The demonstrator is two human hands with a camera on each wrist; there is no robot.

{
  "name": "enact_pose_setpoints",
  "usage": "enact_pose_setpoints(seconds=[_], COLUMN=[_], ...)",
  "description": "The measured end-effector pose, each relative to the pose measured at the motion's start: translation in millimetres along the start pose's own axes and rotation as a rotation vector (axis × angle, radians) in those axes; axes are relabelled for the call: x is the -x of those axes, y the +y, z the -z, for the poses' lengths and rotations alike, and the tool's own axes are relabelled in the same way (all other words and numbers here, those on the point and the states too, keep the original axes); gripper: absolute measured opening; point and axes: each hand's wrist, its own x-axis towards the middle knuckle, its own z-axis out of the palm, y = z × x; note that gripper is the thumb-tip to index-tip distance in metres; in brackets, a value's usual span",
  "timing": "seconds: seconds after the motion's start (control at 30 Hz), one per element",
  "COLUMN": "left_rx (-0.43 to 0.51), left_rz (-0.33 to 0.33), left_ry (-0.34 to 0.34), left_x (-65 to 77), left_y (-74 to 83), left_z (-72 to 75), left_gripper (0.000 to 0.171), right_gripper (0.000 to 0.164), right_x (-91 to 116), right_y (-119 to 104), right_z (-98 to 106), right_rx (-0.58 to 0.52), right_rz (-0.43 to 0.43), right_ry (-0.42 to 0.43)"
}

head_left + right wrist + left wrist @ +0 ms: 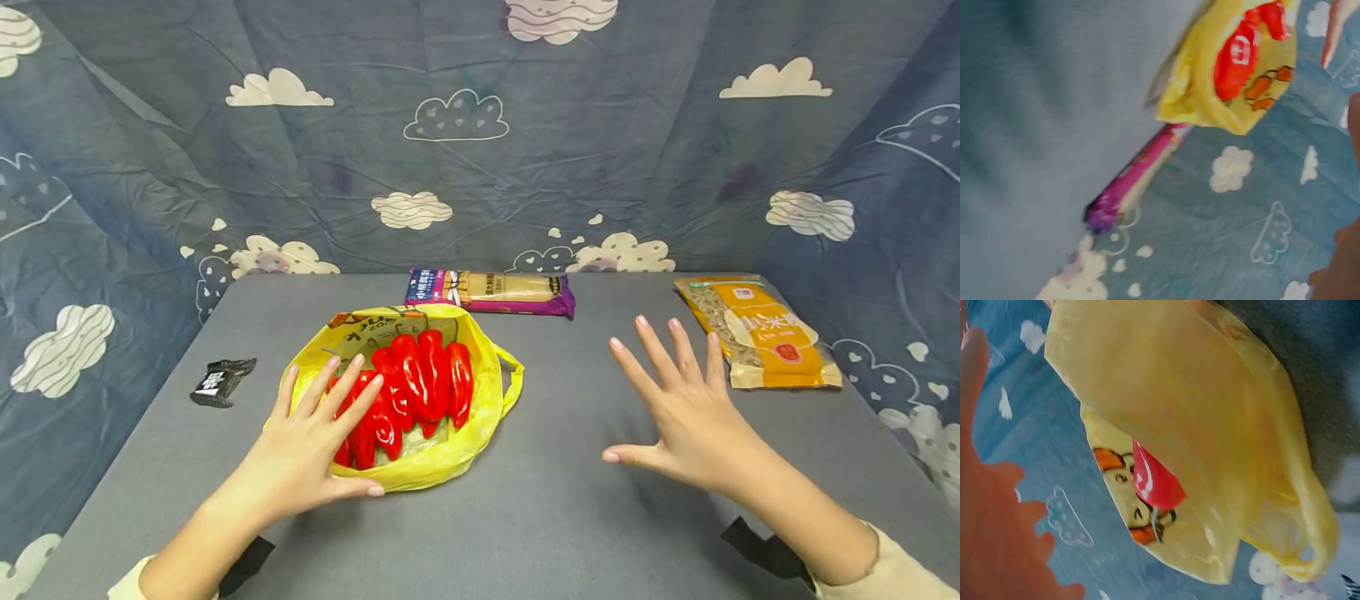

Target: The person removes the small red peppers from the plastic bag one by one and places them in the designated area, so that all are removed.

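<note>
A yellow plastic bag [487,404] lies with its mouth spread wide, and several glossy red peppers [408,375] show inside. My left hand [311,446] has its fingers spread and overlaps the bag's near left side in the head view, holding nothing. Part of that hand [997,531] also appears at the left of the left wrist view, beside the bag [1166,381] and one red pepper [1157,481]. To the right of the bag, my right hand [690,425] is over the grey table with spread fingers and nothing in its grasp.
Behind the bag, a long purple-ended pack of noodles [491,292] lies near the table's back edge. An orange and clear pack of grain [765,329] lies at the back right. A small black packet [222,382] is on the left. Cloud-patterned cloth [637,167] surrounds the table.
</note>
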Motion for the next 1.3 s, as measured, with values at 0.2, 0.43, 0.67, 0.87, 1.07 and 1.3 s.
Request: enact_pose_setpoints(seconds=[0.2, 0.43, 0.67, 0.87, 1.07, 1.3], left_rx=[0.029, 0.151, 0.412, 0.710, 1.021, 1.273], left_rz=[0.046, 0.296, 0.460, 0.486, 0.534, 0.533], left_ry=[0.133, 0.242, 0.253, 0.248, 0.243, 0.273], left_x=[11.0, 32.1, 47.4, 54.7, 58.9, 61.2], left_y=[-11.2, -24.1, -33.0, -39.2, -43.4, -43.8], left_z=[1.3, -8.5, -22.7, -35.4, -43.7, -49.2], left_gripper=[0.093, 0.084, 0.086, 0.071, 0.062, 0.061], right_gripper=[0.098, 0.086, 0.081, 0.076, 0.071, 0.065], right_x=[-29, -65, -92, -109, -123, -138], right_y=[-19, -51, -80, -93, -98, -102], right_z=[-6, -33, -74, -103, -124, -134], right_rx=[-0.219, -0.503, -0.749, -0.900, -0.959, -0.936], right_rz=[0.142, 0.173, 0.074, -0.038, -0.090, -0.162], right_ry=[0.240, 0.270, 0.112, 0.012, -0.027, -0.057])
